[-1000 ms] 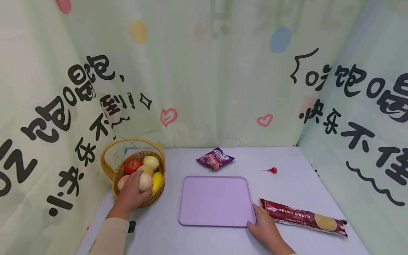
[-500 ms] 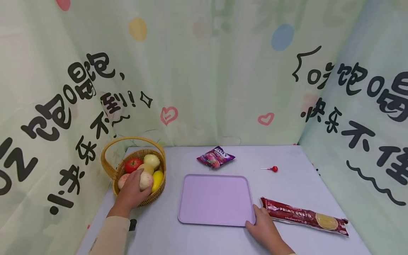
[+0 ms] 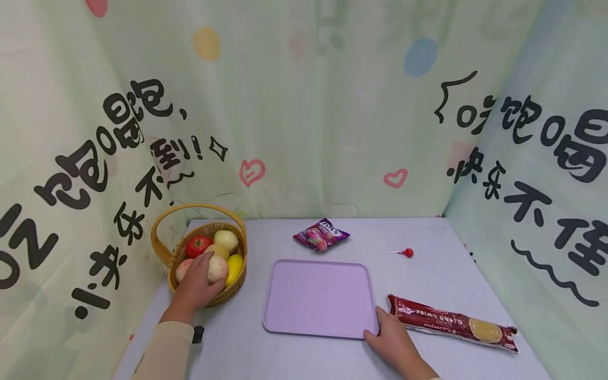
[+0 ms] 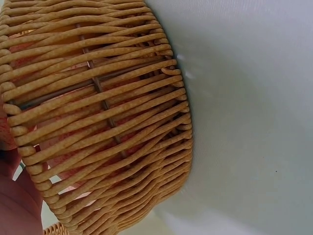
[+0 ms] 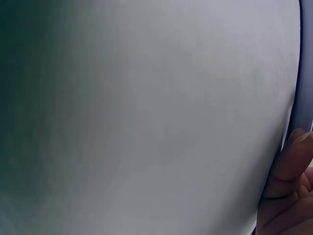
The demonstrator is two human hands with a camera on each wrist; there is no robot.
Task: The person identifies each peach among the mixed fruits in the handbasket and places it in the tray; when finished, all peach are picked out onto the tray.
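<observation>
My left hand (image 3: 197,282) reaches over the near rim of a wicker basket (image 3: 239,287) and grips a pale, pink-speckled peach (image 3: 217,269) between thumb and fingers. Around it in the basket lie a red apple (image 3: 198,246), a cream round fruit (image 3: 226,240), a yellow fruit (image 3: 235,269) and a pinkish fruit (image 3: 182,271). Woven basket wall (image 4: 107,117) fills much of the left wrist view. At the near right corner of a flat lilac tray (image 3: 320,298), my right hand (image 3: 393,340) pinches the edge; its thumb (image 5: 293,161) shows in the right wrist view.
A purple snack bag (image 3: 322,235) lies behind the tray. To the right are a red lollipop (image 3: 407,253) and, nearer, a long red spaghetti packet (image 3: 451,323), close to my right hand. The basket's arched handle (image 3: 163,232) rises at its left. Printed curtains enclose the table.
The tray's near edge has shifted slightly left and turned a little, and my right hand has moved with it. My left hand stays on the peach in the basket.
</observation>
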